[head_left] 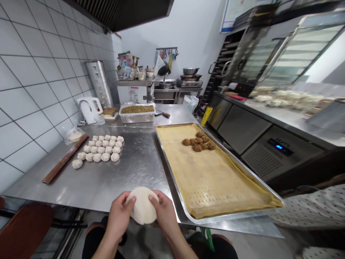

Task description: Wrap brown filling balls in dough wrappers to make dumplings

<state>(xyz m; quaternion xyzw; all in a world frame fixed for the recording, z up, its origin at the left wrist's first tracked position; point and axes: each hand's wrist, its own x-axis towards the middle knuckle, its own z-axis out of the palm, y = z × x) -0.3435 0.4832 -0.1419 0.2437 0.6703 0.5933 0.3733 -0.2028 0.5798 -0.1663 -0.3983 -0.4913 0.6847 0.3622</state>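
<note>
A flat, round white dough wrapper [143, 207] hangs over the table's front edge, pinched between both hands. My left hand [120, 212] grips its left side, thumb on top and fingers beneath. On its right side, my right hand [164, 208] holds it the same way. Left of the hands, several pleated white dough pieces [97, 157] sit in rows on the steel table [126, 172]. To the right lies a large metal tray [172, 180] lined with a yellowish sheet, with several brown balls [197, 147] clustered toward its far end.
A wooden strip [64, 160] lies along the table's left side near a plastic bag [74, 135]. At the back stand a white kettle [91, 109], a plastic tub [137, 117] of greenish-brown filling and a knife [163, 114]. A steel counter [304, 118] runs along the right.
</note>
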